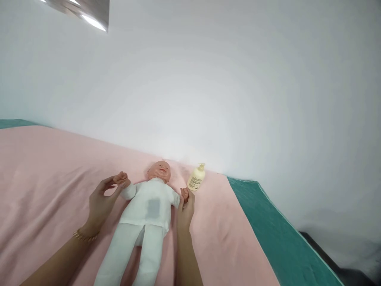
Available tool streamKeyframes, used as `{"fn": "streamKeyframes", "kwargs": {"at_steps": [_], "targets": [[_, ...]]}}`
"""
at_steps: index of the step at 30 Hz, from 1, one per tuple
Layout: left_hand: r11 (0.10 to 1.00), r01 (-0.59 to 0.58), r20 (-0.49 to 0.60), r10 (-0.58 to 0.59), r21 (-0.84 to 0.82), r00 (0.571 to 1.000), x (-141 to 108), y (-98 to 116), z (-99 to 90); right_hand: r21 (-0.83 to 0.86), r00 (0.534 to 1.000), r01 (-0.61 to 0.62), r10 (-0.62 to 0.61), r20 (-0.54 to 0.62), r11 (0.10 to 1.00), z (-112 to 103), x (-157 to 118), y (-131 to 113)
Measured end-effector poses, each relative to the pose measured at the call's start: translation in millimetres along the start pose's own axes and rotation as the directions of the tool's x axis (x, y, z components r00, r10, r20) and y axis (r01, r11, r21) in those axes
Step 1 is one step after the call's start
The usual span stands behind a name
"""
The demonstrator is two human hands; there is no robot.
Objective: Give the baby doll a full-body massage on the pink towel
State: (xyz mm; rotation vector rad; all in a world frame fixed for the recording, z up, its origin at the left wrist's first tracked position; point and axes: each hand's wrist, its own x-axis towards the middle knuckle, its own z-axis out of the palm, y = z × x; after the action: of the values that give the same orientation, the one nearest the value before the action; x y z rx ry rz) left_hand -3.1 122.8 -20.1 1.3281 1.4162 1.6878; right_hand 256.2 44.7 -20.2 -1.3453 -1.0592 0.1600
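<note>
A baby doll (142, 204) with a white cloth body lies face up on a pink sheet (226, 238), its head toward the wall. My left hand (102, 198) has its thumb and fingers closed on the doll's hand on the left side of the picture. On the other side, my right hand (186, 212) grips the doll's other hand, with fingers wrapped around it. Both doll arms are spread outward. A pale yellow pump bottle (196, 177) with printed text lies or leans just beyond my right hand; which of the two I cannot tell.
Green cloth (268, 222) shows past the pink sheet on the right and at the far left. A white wall (226, 87) rises behind the doll's head. Something dark (324, 250) lies beyond the green edge at lower right. A shiny panel (86, 12) hangs at top left.
</note>
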Motion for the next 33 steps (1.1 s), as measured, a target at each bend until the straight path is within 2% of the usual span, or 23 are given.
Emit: {"fn": "streamKeyframes", "kwargs": {"at_steps": [4, 9, 13, 19, 25, 29, 33], "targets": [[0.986, 0.085, -0.045, -0.08, 0.146, 0.996, -32.2, 2.1, -25.6, -0.063, 0.998, -0.062, 0.061, -0.015, 0.996, -18.5, -33.9, -4.1], [0.961, 0.152, 0.044, -0.167, 0.232, 0.985, -67.3, 14.3, -50.7, -0.226, 0.986, -0.164, 0.166, -0.01, 0.96, -37.6, -72.6, -3.8], [0.95, 0.169, 0.087, -0.198, 0.263, 0.976, -75.2, 18.6, -61.8, -0.318, 0.984, -0.159, 0.177, 0.03, 0.935, -45.0, -89.6, -10.9], [0.964, 0.263, 0.09, -0.266, 0.041, 0.96, -58.2, 18.9, -69.2, -0.302, 0.986, -0.164, 0.156, -0.053, 0.939, -46.7, -85.6, -23.3], [0.961, 0.259, 0.161, -0.242, -0.095, 0.957, -22.1, 3.8, -78.0, -0.208, 0.982, -0.182, 0.167, -0.084, 0.961, -58.2, -58.0, -35.1], [0.955, 0.255, 0.181, -0.227, -0.149, 0.957, -2.3, -6.3, -75.2, -0.041, 0.985, -0.165, 0.163, -0.054, 0.985, -64.4, -35.9, -39.5], [0.932, 0.288, 0.221, -0.24, -0.221, 0.945, 5.1, -4.0, -73.5, 0.064, 0.983, -0.148, 0.154, -0.098, 0.987, -61.5, -22.9, -32.7]]}}
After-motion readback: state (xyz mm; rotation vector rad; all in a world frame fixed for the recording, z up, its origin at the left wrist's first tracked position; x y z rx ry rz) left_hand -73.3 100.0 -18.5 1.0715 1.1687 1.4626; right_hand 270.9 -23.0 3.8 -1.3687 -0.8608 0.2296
